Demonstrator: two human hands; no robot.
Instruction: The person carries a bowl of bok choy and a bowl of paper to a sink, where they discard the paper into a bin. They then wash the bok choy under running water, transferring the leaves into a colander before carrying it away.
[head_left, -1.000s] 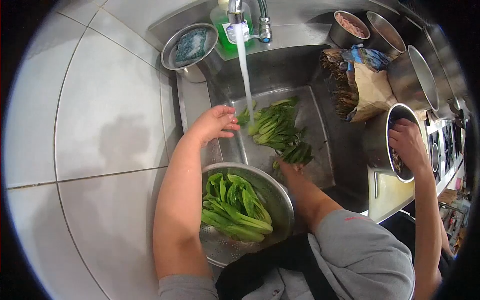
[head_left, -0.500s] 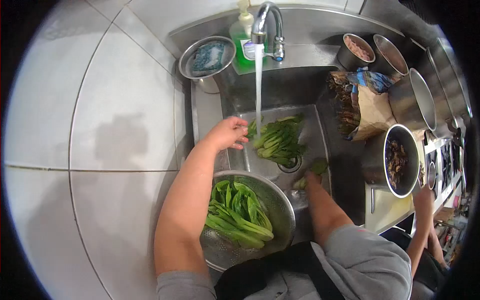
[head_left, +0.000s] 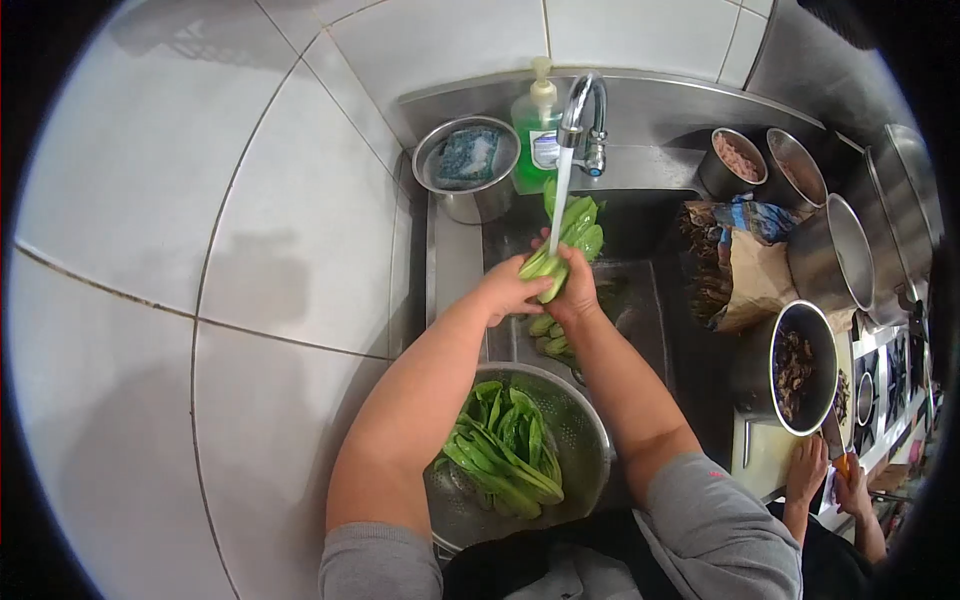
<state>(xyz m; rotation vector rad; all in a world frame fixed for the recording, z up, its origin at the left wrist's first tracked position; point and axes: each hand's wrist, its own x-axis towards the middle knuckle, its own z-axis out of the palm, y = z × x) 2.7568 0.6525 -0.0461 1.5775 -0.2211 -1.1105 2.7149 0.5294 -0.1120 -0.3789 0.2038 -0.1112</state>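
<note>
Fisheye, blk corners, soft wall shadows

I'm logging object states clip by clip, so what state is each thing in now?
Tap: running
Held bunch: wet, in both hands under the stream
Other greens: in the sink, partly hidden
Colander: upright, holding greens
Soap bottle: upright, holding green liquid
Pot beside the board: uncovered, dark pieces inside
Paper bag: on its side, open
Knife: in a co-worker's hand

Faucet (head_left: 585,98) and colander (head_left: 592,455) crowd access to the sink (head_left: 640,335).
</note>
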